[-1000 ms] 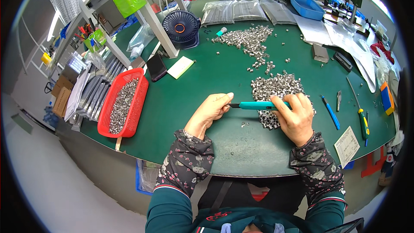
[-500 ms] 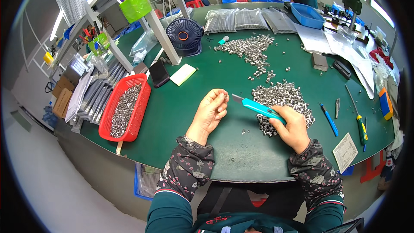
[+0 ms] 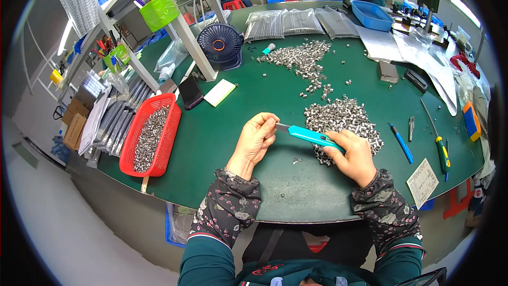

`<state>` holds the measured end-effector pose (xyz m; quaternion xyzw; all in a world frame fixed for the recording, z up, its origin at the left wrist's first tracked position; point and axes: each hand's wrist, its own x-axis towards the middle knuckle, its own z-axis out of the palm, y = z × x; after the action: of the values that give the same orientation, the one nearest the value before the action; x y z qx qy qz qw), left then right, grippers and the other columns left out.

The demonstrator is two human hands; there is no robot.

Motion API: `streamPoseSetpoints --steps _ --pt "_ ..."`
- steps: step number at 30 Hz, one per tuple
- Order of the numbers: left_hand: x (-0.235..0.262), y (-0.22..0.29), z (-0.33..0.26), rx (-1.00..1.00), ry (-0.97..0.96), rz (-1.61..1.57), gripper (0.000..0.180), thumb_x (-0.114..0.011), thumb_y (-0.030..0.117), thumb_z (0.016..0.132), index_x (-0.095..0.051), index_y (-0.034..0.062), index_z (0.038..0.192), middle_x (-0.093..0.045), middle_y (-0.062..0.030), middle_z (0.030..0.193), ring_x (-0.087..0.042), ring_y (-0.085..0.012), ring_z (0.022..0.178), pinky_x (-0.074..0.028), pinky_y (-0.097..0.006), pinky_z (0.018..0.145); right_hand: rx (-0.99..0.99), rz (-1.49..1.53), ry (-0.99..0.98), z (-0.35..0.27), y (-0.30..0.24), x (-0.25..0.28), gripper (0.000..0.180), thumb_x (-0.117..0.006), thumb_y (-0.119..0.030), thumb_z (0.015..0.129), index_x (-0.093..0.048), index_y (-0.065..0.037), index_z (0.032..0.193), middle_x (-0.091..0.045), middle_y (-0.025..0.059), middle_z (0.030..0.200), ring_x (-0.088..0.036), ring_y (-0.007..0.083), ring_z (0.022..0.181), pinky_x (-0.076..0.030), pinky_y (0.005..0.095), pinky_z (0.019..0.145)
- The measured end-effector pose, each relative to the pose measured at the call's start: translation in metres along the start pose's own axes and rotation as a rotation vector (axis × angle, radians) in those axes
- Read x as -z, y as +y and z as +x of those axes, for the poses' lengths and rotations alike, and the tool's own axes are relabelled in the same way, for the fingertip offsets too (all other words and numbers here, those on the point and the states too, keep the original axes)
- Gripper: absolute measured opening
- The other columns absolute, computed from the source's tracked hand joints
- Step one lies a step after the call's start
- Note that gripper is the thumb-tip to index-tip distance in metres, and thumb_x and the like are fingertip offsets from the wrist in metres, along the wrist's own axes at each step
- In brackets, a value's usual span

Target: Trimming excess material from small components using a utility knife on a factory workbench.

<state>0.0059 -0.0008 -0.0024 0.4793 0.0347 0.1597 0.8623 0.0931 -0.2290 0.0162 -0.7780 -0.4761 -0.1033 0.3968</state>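
1. The right hand (image 3: 353, 154) is wrapped around a turquoise utility knife (image 3: 312, 136), with the blade pointing left toward the left hand (image 3: 257, 139). The grip looks firm and low on the handle, probably so the tip stays steady.
2. The left hand's fingers are pinched together right at the blade tip. It looks like a tiny part sits between them, but it's too small to tell what it is. The two hands are close, joined only through the knife.
3. Both hands hover over the green table (image 3: 222, 143), just near-left of the big pile of small metal parts (image 3: 344, 122), so the stock is within easy reach of the knife hand.
4. A second, scattered pile of parts (image 3: 301, 61) lies farther back, and a red basket (image 3: 151, 135) holding more of them sits well to the left at the table's edge.
5. Open room: the stretch of green between the basket and the hands is bare, and so is the near strip by the table edge.
6. Right side is tighter: a blue pen (image 3: 402, 143) and a screwdriver (image 3: 442, 153) lie there.
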Motion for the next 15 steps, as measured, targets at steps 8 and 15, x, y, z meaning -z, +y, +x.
streamPoseSetpoints --steps 8,15 --pt "0.0 0.004 -0.001 -0.006 0.131 -0.043 0.015 -0.054 0.018 0.087 -0.055 0.0027 0.087 -0.047 -0.0005 0.074 -0.035 -0.0029 0.05 -0.024 -0.014 0.037 0.115 -0.173 0.263 0.005 -0.006 0.003 0.032 -0.068 -0.011 0.065 -0.056 -0.008 0.095 -0.048 0.0072 0.07 -0.051 0.0241 0.061 -0.041 0.0339 0.051" --pt "-0.001 0.01 0.0 -0.037 0.154 -0.108 0.013 -0.047 0.015 0.09 -0.053 0.0031 0.092 -0.047 -0.0029 0.077 -0.035 -0.0047 0.052 -0.023 -0.015 0.037 0.262 -0.33 0.264 0.006 -0.013 0.001 0.036 -0.063 -0.003 0.065 -0.058 -0.009 0.1 -0.045 0.0057 0.07 -0.049 0.0207 0.063 -0.041 0.0311 0.051"
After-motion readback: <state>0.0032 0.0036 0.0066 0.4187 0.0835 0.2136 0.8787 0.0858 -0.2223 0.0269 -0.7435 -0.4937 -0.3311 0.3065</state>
